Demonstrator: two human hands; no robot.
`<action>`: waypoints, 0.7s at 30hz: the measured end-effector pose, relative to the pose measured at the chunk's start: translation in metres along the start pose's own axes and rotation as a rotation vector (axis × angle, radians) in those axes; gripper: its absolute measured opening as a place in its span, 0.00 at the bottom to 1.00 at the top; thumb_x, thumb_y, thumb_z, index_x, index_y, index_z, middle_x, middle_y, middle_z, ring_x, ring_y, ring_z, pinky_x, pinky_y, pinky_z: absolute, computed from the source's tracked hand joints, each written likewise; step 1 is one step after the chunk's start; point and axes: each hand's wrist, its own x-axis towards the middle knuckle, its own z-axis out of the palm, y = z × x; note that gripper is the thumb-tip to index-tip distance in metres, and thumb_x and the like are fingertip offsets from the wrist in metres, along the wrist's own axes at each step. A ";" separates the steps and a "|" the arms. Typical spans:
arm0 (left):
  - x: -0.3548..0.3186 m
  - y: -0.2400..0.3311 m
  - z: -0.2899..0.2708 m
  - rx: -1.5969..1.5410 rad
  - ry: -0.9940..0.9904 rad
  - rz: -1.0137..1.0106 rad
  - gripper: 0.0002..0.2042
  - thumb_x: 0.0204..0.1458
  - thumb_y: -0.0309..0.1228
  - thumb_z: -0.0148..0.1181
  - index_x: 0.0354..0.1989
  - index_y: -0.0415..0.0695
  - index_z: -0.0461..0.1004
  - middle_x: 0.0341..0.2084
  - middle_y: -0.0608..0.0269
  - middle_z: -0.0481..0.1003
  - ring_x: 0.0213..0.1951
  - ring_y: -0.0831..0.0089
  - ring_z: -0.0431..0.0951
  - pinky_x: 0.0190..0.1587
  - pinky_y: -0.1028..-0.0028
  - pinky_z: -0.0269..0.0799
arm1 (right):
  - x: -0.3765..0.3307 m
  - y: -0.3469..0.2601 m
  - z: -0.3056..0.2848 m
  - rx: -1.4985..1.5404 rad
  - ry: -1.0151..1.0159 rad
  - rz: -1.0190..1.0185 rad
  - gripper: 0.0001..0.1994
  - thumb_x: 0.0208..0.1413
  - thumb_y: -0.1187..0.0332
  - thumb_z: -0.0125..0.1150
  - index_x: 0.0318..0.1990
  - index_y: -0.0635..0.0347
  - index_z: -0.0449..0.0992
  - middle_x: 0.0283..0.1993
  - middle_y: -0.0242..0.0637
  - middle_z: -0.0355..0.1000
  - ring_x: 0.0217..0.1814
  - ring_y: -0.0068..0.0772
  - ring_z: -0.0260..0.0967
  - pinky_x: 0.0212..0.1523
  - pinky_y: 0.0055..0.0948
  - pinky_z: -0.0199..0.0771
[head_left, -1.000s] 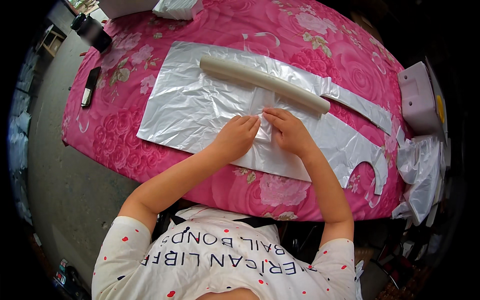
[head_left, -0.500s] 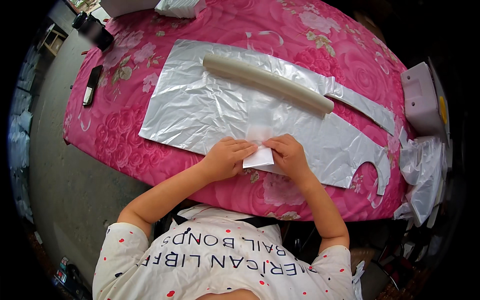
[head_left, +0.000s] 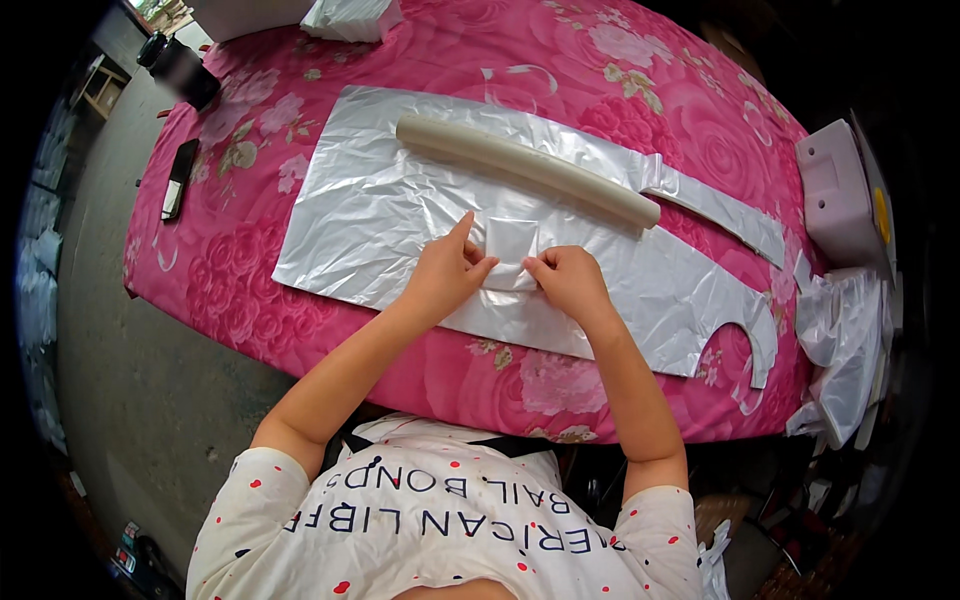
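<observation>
Small folded square of translucent white plastic film (head_left: 513, 240) lies mid-frame on the crinkled silver-white plastic sheet (head_left: 360, 190), just below the pale beige tube (head_left: 528, 170), atop the pink floral-covered desk (head_left: 240, 290). R hand (head_left: 573, 276) has thumb & index fingers closed on its lower-right corner; L hand (head_left: 445, 270) has index stretched out, thumb nr lower-left corner, can't tell if gripping. Prob. partly done: square's fairly flat, lower edge not yet let go, folds left unclear.
</observation>
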 end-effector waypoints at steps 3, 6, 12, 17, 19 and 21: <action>-0.003 -0.009 0.007 0.225 0.134 0.380 0.33 0.47 0.32 0.61 0.60 0.33 0.55 0.51 0.47 0.66 0.46 0.63 0.71 0.43 0.69 0.69 | 0.001 -0.003 0.000 0.026 0.000 0.024 0.16 0.50 0.60 0.57 0.22 0.66 0.76 0.14 0.36 0.69 0.15 0.26 0.65 0.21 0.27 0.64; 0.002 -0.015 0.023 0.469 0.131 0.668 0.33 0.48 0.37 0.59 0.60 0.33 0.54 0.59 0.45 0.57 0.58 0.55 0.60 0.55 0.64 0.60 | 0.004 -0.003 0.000 0.011 -0.023 0.101 0.14 0.48 0.58 0.56 0.24 0.60 0.79 0.20 0.41 0.73 0.23 0.38 0.71 0.29 0.34 0.69; 0.003 -0.016 0.044 0.693 -0.003 0.575 0.46 0.47 0.57 0.51 0.62 0.30 0.45 0.63 0.42 0.46 0.67 0.52 0.41 0.65 0.56 0.35 | 0.008 -0.004 -0.002 0.005 -0.063 0.108 0.14 0.47 0.59 0.56 0.22 0.60 0.78 0.19 0.41 0.73 0.23 0.40 0.71 0.28 0.35 0.69; 0.006 -0.022 0.047 0.635 -0.043 0.557 0.54 0.41 0.64 0.50 0.63 0.29 0.39 0.64 0.39 0.41 0.67 0.51 0.37 0.66 0.57 0.29 | 0.000 -0.006 0.004 -0.021 0.039 0.020 0.11 0.40 0.61 0.60 0.22 0.60 0.76 0.20 0.42 0.72 0.25 0.43 0.71 0.29 0.36 0.69; 0.005 -0.022 0.051 0.624 -0.056 0.563 0.54 0.42 0.64 0.50 0.63 0.29 0.38 0.64 0.39 0.40 0.67 0.51 0.36 0.66 0.57 0.28 | -0.009 -0.004 0.002 -0.069 0.079 0.007 0.11 0.37 0.62 0.62 0.22 0.61 0.75 0.20 0.43 0.72 0.25 0.44 0.71 0.29 0.36 0.70; 0.006 -0.022 0.045 0.647 -0.041 0.572 0.54 0.42 0.65 0.50 0.63 0.29 0.37 0.64 0.39 0.40 0.67 0.50 0.35 0.66 0.56 0.28 | -0.013 -0.008 -0.002 -0.122 0.111 -0.002 0.11 0.34 0.63 0.63 0.21 0.61 0.73 0.21 0.43 0.72 0.27 0.44 0.71 0.30 0.37 0.70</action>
